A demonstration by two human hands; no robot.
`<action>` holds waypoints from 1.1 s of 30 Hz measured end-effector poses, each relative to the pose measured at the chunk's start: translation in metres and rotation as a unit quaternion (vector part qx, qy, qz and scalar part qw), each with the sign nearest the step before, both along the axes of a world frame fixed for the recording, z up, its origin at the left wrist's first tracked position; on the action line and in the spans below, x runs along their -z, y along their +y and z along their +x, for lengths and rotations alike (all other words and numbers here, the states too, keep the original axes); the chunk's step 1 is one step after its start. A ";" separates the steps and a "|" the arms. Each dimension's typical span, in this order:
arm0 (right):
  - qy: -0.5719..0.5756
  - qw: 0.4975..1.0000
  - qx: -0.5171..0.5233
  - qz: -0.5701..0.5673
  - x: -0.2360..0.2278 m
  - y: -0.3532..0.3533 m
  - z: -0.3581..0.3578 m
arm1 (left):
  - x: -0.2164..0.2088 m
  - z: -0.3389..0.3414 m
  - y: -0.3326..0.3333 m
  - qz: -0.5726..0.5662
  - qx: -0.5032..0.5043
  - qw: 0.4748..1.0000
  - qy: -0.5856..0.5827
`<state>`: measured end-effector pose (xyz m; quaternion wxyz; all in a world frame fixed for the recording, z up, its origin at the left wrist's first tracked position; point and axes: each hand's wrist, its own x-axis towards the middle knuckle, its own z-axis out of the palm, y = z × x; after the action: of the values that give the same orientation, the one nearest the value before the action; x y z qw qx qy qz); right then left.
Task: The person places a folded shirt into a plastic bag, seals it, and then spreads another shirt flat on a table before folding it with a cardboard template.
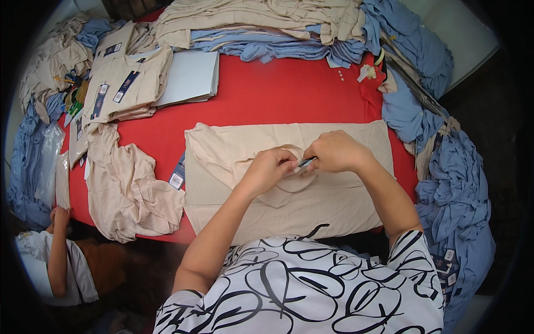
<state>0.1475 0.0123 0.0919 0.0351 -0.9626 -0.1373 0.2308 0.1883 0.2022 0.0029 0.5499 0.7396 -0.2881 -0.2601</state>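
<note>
A beige garment (347,203) lies spread flat on the red table in front of me, with its collar part bunched in the middle. My left hand (269,170) is closed in a pinch on the fabric at the neckline. Just right of it, my right hand (338,151) is closed around a small dark tool (306,162) that looks like thread snips, mostly hidden by the fingers. Its tip points toward my left fingertips and is close to the cloth. A dark blue hang tag (178,173) sticks out beside the garment's left edge.
A crumpled beige garment (130,186) lies to the left. Behind it are folded tagged shirts (142,72) and grey-white boards (192,75). Beige and blue garments (261,25) line the far edge; blue ones (453,195) hang at right. Another person's hand (60,215) works at lower left.
</note>
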 end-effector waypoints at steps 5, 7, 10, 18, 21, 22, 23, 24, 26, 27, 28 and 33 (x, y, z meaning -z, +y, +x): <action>0.059 0.998 -0.013 0.004 0.003 -0.003 0.011 | 0.001 0.000 0.000 -0.011 0.023 0.999 -0.021; 0.062 0.997 -0.028 -0.023 -0.001 -0.003 0.015 | -0.001 0.001 0.000 0.010 0.031 0.999 -0.036; 0.013 1.000 0.009 -0.003 0.008 -0.032 0.035 | 0.011 0.001 0.005 0.024 -0.060 0.998 0.001; -0.390 0.842 0.366 -0.070 0.161 -0.204 0.130 | 0.043 -0.024 0.001 -0.129 -0.158 0.962 0.182; -0.447 0.791 0.402 -0.113 0.148 -0.192 0.145 | 0.045 -0.033 0.002 -0.115 -0.208 0.955 0.179; -0.442 0.807 0.388 -0.057 0.142 -0.184 0.146 | 0.045 -0.034 0.002 -0.112 -0.219 0.952 0.184; -0.433 0.821 0.372 0.000 0.134 -0.168 0.148 | 0.044 -0.033 0.001 -0.118 -0.224 0.948 0.194; -0.422 0.832 0.356 0.054 0.123 -0.151 0.148 | 0.042 -0.033 0.000 -0.126 -0.229 0.943 0.206; -0.144 0.805 0.280 0.503 0.092 -0.070 0.110 | 0.040 -0.034 0.002 -0.144 -0.250 0.931 0.223; -0.062 0.825 0.182 0.532 0.083 -0.039 0.077 | 0.036 -0.033 0.002 -0.157 -0.247 0.928 0.228; -0.051 0.893 0.130 0.428 0.072 -0.014 0.049 | 0.034 -0.032 0.001 -0.170 -0.241 0.927 0.233; -0.106 0.816 0.255 0.507 0.089 0.019 -0.004 | 0.036 -0.029 0.014 -0.142 -0.241 0.944 0.174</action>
<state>0.1431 0.0312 0.0034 0.5611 -0.8276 0.0126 0.0074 0.1591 0.2157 -0.0328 0.7373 0.6441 -0.0354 -0.2009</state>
